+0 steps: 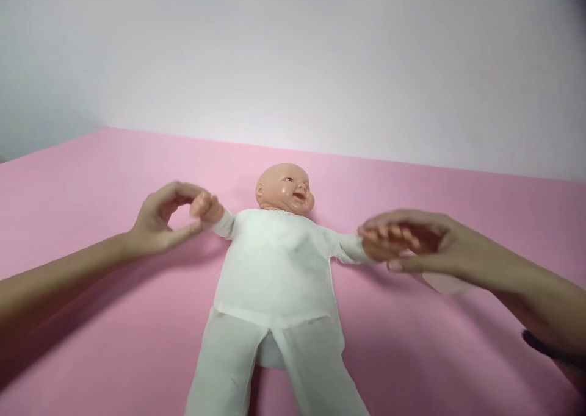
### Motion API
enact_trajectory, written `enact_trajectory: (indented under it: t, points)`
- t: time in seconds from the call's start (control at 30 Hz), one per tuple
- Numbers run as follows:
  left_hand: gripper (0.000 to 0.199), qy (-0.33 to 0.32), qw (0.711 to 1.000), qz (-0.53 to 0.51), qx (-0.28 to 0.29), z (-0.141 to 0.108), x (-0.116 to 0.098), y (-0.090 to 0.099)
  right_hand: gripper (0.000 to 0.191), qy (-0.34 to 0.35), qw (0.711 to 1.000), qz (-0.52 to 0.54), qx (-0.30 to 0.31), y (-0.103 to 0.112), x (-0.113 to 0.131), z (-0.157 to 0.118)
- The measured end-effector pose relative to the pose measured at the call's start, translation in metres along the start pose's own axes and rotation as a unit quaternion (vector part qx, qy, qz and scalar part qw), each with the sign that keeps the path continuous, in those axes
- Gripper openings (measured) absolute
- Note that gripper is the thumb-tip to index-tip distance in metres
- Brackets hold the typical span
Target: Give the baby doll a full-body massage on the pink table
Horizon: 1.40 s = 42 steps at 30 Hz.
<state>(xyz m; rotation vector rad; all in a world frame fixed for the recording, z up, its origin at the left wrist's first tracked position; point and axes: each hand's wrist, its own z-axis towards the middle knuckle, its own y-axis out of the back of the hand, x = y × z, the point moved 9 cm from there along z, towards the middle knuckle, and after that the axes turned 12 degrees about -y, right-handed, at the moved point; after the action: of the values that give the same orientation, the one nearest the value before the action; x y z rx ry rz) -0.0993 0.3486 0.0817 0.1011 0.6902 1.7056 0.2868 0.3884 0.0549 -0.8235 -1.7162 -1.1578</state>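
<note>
A baby doll point(279, 263) with a bald head lies on its back, arms stretched out to both sides. It wears a white long-sleeved top and white trousers point(224, 367), and its head is turned to the right. My left hand point(167, 218) curves round the doll's hand on the left, thumb below and fingers above. On the other side, my right hand point(425, 239) is wrapped round the doll's other hand, its thumb underneath and fingers behind. The doll's feet are out of view below.
The doll lies on a pink surface point(114, 318) whose far edge meets a pale wall point(293, 62). A pale flat piece point(446, 283) lies partly hidden beneath my right hand. A dark band point(549, 349) shows by my right forearm.
</note>
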Motion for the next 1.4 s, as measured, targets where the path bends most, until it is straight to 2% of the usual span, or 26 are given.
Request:
enact_trajectory:
  t: [0.03, 0.1, 0.17, 0.2, 0.3, 0.37, 0.43, 0.47, 0.53, 0.6, 0.67, 0.73, 0.8, 0.87, 0.97, 1.03, 1.13, 1.23, 1.3, 1.33, 1.4]
  points:
    - [0.041, -0.069, 0.996, 0.022, 0.047, -0.004, -0.019, -0.005, 0.039, -0.005, 0.999, -0.034, 0.036, -0.009, -0.003, -0.009]
    - [0.042, -0.185, 0.966, 0.048, 0.175, -0.018, -0.050, -0.024, 0.021, 0.026, 0.992, -0.095, 0.084, -0.026, -0.006, -0.024]
    - [0.033, -0.253, 0.926, 0.075, 0.271, -0.031, -0.068, -0.038, 0.010, 0.089, 0.975, -0.164, 0.118, -0.045, -0.006, -0.035]
    - [0.028, -0.271, 0.911, 0.089, 0.298, -0.035, -0.073, -0.042, 0.012, 0.123, 0.962, -0.205, 0.134, -0.056, -0.007, -0.040]
    - [0.024, -0.309, 0.884, 0.127, 0.326, -0.035, -0.080, -0.045, 0.028, 0.200, 0.912, -0.323, 0.156, -0.079, -0.012, -0.051]
    - [0.022, -0.321, 0.880, 0.124, 0.327, -0.033, -0.081, -0.043, 0.034, 0.230, 0.886, -0.372, 0.153, -0.083, -0.011, -0.056]
    - [0.024, -0.301, 0.899, 0.110, 0.298, -0.027, -0.075, -0.038, 0.034, 0.234, 0.883, -0.377, 0.153, -0.079, -0.005, -0.059]
    - [0.028, -0.285, 0.915, 0.107, 0.266, -0.023, -0.070, -0.034, 0.033, 0.224, 0.894, -0.361, 0.143, -0.072, 0.000, -0.058]
    - [0.040, -0.240, 0.949, 0.115, 0.170, -0.013, -0.057, -0.022, 0.034, 0.178, 0.934, -0.300, 0.080, -0.049, 0.011, -0.047]
    - [0.046, -0.164, 0.976, 0.131, 0.056, -0.003, -0.036, -0.010, 0.043, 0.119, 0.970, -0.210, -0.022, -0.021, 0.020, -0.030]
    - [0.034, -0.026, 0.991, 0.131, -0.030, 0.003, -0.001, -0.002, 0.048, 0.066, 0.985, -0.121, -0.101, -0.002, 0.024, -0.012]
    - [0.025, 0.154, 0.980, 0.112, -0.062, 0.003, 0.043, -0.004, 0.046, 0.019, 0.989, -0.062, -0.136, 0.004, 0.020, 0.011]
    - [0.036, 0.314, 0.945, 0.078, -0.046, -0.004, 0.083, -0.013, 0.037, -0.035, 0.992, -0.006, -0.125, 0.001, 0.010, 0.037]
    - [0.041, 0.421, 0.907, 0.025, 0.002, -0.010, 0.113, -0.026, 0.027, -0.106, 0.988, 0.041, -0.101, -0.005, -0.007, 0.060]
    - [0.037, 0.514, 0.851, -0.037, 0.103, -0.019, 0.138, -0.045, 0.020, -0.219, 0.971, 0.043, -0.085, -0.013, -0.036, 0.081]
    - [0.037, 0.534, 0.832, -0.018, 0.148, -0.019, 0.143, -0.048, 0.020, -0.246, 0.965, 0.035, -0.089, -0.015, -0.044, 0.085]
    - [0.040, 0.503, 0.852, 0.027, 0.143, -0.010, 0.134, -0.044, 0.021, -0.183, 0.977, 0.047, -0.097, -0.015, -0.033, 0.080]
    - [0.042, 0.400, 0.907, 0.102, 0.084, 0.000, 0.108, -0.029, 0.035, -0.067, 0.992, 0.048, -0.097, -0.008, -0.010, 0.059]
    - [0.037, 0.275, 0.942, 0.184, 0.050, 0.004, 0.080, -0.014, 0.046, -0.026, 0.995, 0.019, -0.100, 0.000, -0.001, 0.039]
    - [0.033, 0.192, 0.957, 0.213, 0.044, 0.005, 0.063, -0.009, 0.049, -0.017, 0.995, -0.003, -0.100, 0.004, 0.001, 0.029]
    - [0.029, 0.013, 0.974, 0.218, 0.063, 0.001, 0.027, -0.009, 0.052, 0.001, 0.996, -0.050, -0.080, 0.006, 0.003, 0.011]
